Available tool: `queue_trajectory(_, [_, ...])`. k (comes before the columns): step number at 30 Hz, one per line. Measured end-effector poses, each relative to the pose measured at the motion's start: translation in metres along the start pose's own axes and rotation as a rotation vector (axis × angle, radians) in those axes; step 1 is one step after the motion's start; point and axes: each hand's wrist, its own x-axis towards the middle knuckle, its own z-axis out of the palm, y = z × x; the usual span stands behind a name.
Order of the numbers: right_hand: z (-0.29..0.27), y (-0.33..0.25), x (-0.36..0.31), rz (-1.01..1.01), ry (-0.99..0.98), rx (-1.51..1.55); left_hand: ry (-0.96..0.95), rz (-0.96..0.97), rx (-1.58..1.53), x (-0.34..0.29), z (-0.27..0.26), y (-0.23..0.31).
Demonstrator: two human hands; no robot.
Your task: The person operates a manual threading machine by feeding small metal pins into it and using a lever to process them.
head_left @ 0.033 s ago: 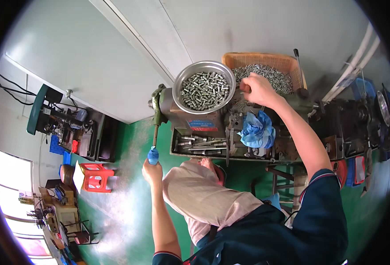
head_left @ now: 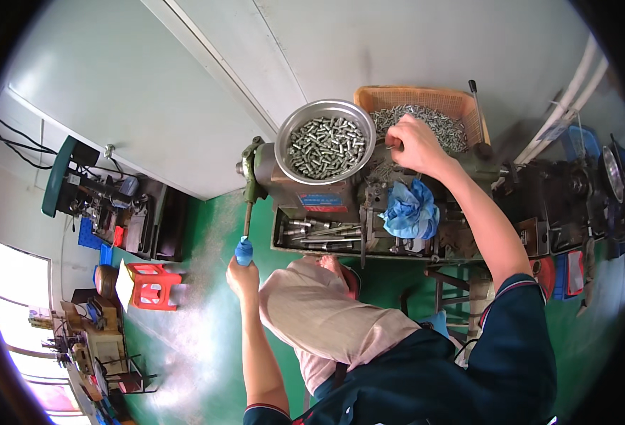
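Keeping nearly the pose of an instant ago, work seemingly no further along, the left hand [head_left: 243, 279] grips a blue-wrapped lever handle [head_left: 244, 253] and the right hand [head_left: 413, 145], fingers curled, contents unclear, hovers beside the bowl [head_left: 282, 145] of metal pieces [head_left: 324, 146] atop the machine [head_left: 346, 193].

With the bowl [head_left: 323, 108] as the clock's centre: it sits on the machine [head_left: 348, 191], parts [head_left: 327, 147] inside. The basket [head_left: 426, 93], holding smaller parts [head_left: 443, 129], lies between two and three o'clock. At three, near the bowl, is the right hand [head_left: 415, 145]; much farther out that way is a pan [head_left: 612, 175]. A cloth [head_left: 410, 212] lies on the machine at four. At six, tools [head_left: 323, 237] lie in a tray [head_left: 275, 234]. At seven, the left hand [head_left: 242, 278] is around the lever's grip [head_left: 244, 251]. A stool [head_left: 146, 280] stands on the floor [head_left: 206, 219] toward eight, a second machine [head_left: 107, 188] toward nine. The wall [head_left: 369, 35] is at twelve.
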Motion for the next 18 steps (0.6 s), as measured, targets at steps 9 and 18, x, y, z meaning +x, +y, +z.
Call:
queue_trajectory(9, [-0.032, -0.038, -0.033, -0.298, 0.347, -0.144, 0.007, -0.009, -0.005, 0.000, -0.004, 0.005])
queue_trajectory(18, [-0.034, -0.046, -0.039, -0.339, 0.395, -0.190, -0.011, -0.005, -0.004, 0.001, -0.001, 0.001])
